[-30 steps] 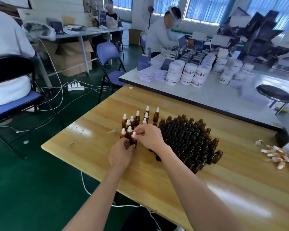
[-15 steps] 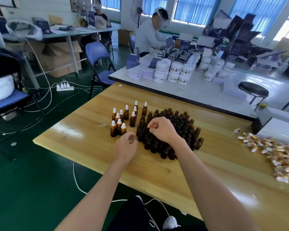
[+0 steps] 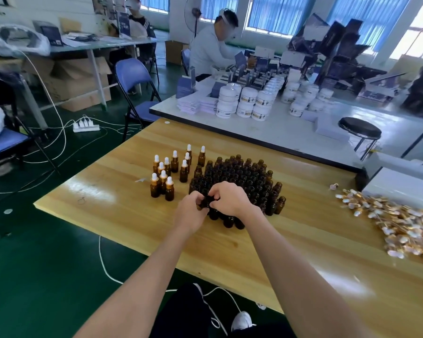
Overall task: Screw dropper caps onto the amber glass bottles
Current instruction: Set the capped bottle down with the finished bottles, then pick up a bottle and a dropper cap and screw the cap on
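A small amber glass bottle (image 3: 206, 203) is held above the near edge of a light wooden desk (image 3: 230, 262), gripped between both hands. The left hand (image 3: 191, 212) is seen with its fingers curled in around the bottle from the left. The right hand (image 3: 230, 198) is curled over it from the right, its fingertips meeting those of the left. Most of the bottle is hidden by the fingers, so it cannot be told whether a cap is on it.

Directly behind and under the hands, a dense cluster of uncapped amber glass bottles (image 3: 244, 175) is stood upright on the desk. Just to its left, a smaller group of capped amber bottles with white rubber bulbs (image 3: 167, 172) is set out, also upright and loosely spaced. Well apart, at the right end of the desk, a loose heap of gold-collared dropper caps (image 3: 405, 228) is spread out.

Beyond the wooden desk, a long white desk (image 3: 291, 132) is loaded with stacked white round jars (image 3: 244, 102), and a person in a white top (image 3: 210, 48) is seated at its far side. A blue folding chair (image 3: 132, 74) and a white power strip (image 3: 86, 127) are seen on the green floor to the left.
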